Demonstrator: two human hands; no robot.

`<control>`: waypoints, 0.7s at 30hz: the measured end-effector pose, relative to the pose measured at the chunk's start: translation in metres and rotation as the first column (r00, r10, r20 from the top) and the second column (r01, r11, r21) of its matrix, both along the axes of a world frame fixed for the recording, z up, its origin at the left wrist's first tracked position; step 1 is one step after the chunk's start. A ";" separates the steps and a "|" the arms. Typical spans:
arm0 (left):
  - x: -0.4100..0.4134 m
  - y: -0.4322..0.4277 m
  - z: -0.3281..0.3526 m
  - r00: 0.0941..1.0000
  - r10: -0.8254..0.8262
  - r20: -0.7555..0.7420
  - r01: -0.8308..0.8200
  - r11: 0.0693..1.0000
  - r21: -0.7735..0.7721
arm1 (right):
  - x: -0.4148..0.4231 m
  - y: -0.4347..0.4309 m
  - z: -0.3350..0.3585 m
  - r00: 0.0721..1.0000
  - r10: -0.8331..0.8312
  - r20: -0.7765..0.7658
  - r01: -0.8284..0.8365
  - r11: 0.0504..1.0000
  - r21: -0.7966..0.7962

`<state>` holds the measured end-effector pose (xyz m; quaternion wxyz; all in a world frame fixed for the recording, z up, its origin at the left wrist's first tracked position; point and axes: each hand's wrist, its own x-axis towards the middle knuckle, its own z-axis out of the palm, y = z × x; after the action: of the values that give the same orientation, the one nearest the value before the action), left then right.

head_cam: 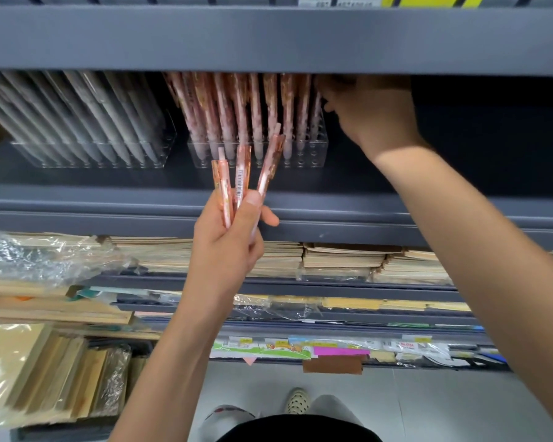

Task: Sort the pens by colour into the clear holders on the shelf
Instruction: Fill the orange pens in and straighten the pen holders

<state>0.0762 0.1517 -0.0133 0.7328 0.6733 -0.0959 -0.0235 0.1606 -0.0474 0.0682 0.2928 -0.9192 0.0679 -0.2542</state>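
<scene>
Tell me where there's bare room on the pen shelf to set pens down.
Bare shelf lies right of the pink holder, past the right hand; a narrow strip runs before it and the grey holder. Both holders are crowded.

Below, side by side on a lower tier, stacks of tan notebooks [342,258]. To their left, crumpled clear plastic wrap [45,256] lying over pale wooden boards [29,309]. Further down at far left, kraft-paper pads [45,371] standing on edge, some in glossy film. Along the lowest rail, a green illustrated strip [259,350], a bright pink strip [340,351] and, just under it, a brown card [332,365]. Underneath, grey floor [428,403]. At the very top, a yellow label [428,0].
</scene>
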 end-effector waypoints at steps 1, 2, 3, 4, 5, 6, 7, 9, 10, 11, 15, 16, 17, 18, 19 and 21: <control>0.000 0.000 0.000 1.000 0.003 0.005 -0.003 1.000 0.009 | -0.002 -0.001 0.000 1.000 0.008 -0.019 -0.007 0.998 0.068; 0.000 0.000 0.000 1.000 0.004 0.011 -0.005 1.000 0.016 | -0.005 -0.002 -0.002 0.999 0.013 -0.033 -0.009 0.991 0.131; 0.000 0.000 0.001 1.000 0.006 0.016 -0.006 1.000 0.018 | -0.010 -0.005 -0.003 0.999 0.006 -0.045 0.001 0.985 0.170; 0.000 0.001 0.001 1.000 0.007 0.021 -0.008 1.000 0.019 | -0.016 -0.006 -0.005 0.999 -0.021 -0.040 0.028 0.983 0.184; 0.000 0.001 0.001 1.000 0.008 0.026 -0.008 1.000 0.020 | -0.023 -0.007 -0.007 0.998 -0.055 -0.007 0.055 0.977 0.205; 0.001 0.002 0.002 0.999 0.006 0.031 -0.007 1.000 0.021 | -0.030 -0.007 -0.009 0.997 -0.066 0.038 0.054 0.962 0.268; 0.001 0.001 0.002 0.999 0.002 0.037 -0.003 1.000 0.023 | -0.038 -0.006 -0.011 0.997 -0.032 0.072 0.004 0.933 0.360; 0.001 0.000 0.002 0.999 -0.014 0.049 0.013 1.000 0.025 | -0.056 0.003 -0.014 0.986 0.152 0.064 -0.163 0.854 0.494; 0.000 -0.001 0.002 0.998 -0.027 0.055 0.025 0.999 0.027 | -0.063 0.007 -0.017 0.965 0.260 0.026 -0.236 0.822 0.518; 0.000 -0.002 0.002 0.997 -0.041 0.058 0.040 0.999 0.027 | -0.070 0.011 -0.020 0.938 0.347 -0.015 -0.287 0.799 0.529; -0.003 -0.005 0.002 0.996 -0.078 0.048 0.077 0.997 0.014 | -0.080 0.015 -0.024 0.879 0.475 -0.038 -0.362 0.718 0.595; -0.003 -0.005 0.002 0.996 -0.078 0.045 0.078 0.997 0.019 | -0.081 0.016 -0.026 0.876 0.482 -0.029 -0.359 0.690 0.629; -0.003 -0.006 0.002 0.996 -0.080 0.040 0.079 0.997 0.022 | -0.083 0.017 -0.026 0.877 0.481 -0.012 -0.353 0.660 0.663; -0.003 -0.006 0.003 0.996 -0.081 0.035 0.081 0.997 0.018 | -0.083 0.018 -0.027 0.883 0.469 0.021 -0.345 0.619 0.705; -0.003 -0.007 0.004 0.996 -0.084 0.029 0.084 0.996 0.001 | -0.083 0.019 -0.027 0.895 0.440 0.069 -0.336 0.565 0.753; -0.002 -0.007 0.005 0.997 -0.076 0.011 0.076 0.996 -0.045 | -0.079 0.016 -0.024 0.932 0.311 0.186 -0.319 0.459 0.829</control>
<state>0.0742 0.1449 -0.0086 0.7461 0.6524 -0.1252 -0.0461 0.0815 -0.0314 0.0443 0.7444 -0.6541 0.0111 -0.1337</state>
